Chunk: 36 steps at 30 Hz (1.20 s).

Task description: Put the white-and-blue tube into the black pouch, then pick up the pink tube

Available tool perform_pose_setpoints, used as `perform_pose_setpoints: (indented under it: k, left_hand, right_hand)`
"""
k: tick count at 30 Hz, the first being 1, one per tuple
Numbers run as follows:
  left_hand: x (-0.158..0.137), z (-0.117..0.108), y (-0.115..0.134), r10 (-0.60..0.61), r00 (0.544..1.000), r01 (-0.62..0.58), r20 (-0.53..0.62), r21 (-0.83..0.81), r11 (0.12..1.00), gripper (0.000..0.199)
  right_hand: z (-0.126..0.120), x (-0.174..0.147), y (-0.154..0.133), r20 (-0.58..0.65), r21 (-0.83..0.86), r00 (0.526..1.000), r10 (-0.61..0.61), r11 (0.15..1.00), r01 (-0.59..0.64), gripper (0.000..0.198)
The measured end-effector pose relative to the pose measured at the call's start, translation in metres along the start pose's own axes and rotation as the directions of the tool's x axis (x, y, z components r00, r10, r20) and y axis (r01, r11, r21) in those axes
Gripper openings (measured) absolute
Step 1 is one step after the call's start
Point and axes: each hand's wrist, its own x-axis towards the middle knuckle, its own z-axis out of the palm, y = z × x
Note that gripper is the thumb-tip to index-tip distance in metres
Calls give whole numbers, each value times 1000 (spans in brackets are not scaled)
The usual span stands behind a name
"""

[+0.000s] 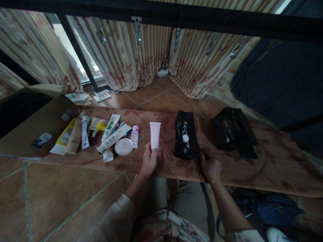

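My left hand (150,159) is closed around the lower end of a pale pink squeeze tube (155,133), which points away from me with its flat end farthest. To its right lies a black mesh pouch (179,148), with a few small items showing inside. My right hand (211,166) is closed at the pouch's near right corner, its fingers pinched there; the exact bit they grip is too dark to make out. Left of the pink tube is a pile of toiletries, with a white round-lidded jar (123,147), a small pink tube (134,136) and a white-green tube (111,127).
A second black mesh pouch (230,132) stands farther right on the cloth-covered bench (274,161). At the left is an open cardboard box (64,111), beside yellow and beige tubes (74,136). A dark metal bar (161,16) crosses above, before striped curtains (151,50). A blue bag (274,208) lies below.
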Motion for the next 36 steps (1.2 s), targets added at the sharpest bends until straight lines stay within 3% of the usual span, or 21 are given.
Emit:
perform_pose_setpoints:
  k: [27,36]
  left_hand:
    - [-2,1,5,-2,1000,2,-3,12,1000,25]
    - [-2,1,4,3,1000,-3,0,34,999,24]
  right_hand:
    - [0,0,-1,17,-40,1000,5,999,-5,42]
    - [2,1,1,-12,18,1000,-15,1000,15,38]
